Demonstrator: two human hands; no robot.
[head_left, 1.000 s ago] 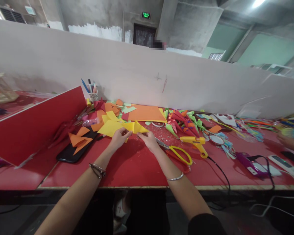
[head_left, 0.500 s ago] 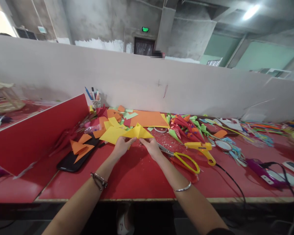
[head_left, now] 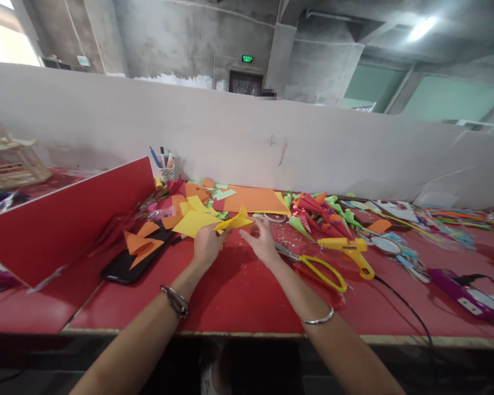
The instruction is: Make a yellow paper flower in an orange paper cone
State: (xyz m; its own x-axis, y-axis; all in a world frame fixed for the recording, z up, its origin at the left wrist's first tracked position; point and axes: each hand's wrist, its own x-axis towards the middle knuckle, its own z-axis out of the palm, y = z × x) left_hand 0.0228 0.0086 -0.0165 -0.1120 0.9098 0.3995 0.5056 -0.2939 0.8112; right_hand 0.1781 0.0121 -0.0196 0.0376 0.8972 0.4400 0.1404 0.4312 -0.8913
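A folded piece of yellow paper (head_left: 237,220) is pinched in my left hand (head_left: 208,245), raised a little over the red table. My right hand (head_left: 263,241) is just to its right, thumb and fingers apart, with nothing held; whether a fingertip touches the paper's right point I cannot tell. Behind my left hand lie flat yellow sheets (head_left: 193,224). Scissors (head_left: 323,272) with yellow handles lie right of my right hand, and a yellow hot glue gun (head_left: 346,249) rests beyond them.
Folded orange paper (head_left: 140,246) lies on a black phone (head_left: 125,271) at left, beside a red upright panel (head_left: 78,219). Orange sheets (head_left: 251,198), a pile of red and green cones (head_left: 319,211) and a pen cup (head_left: 167,173) stand further back. A purple power strip (head_left: 465,296) is at right.
My right hand has let go of the yellow paper and its fingers have opened. The paper has turned in my left hand. The view has swung slightly left and tilted up.
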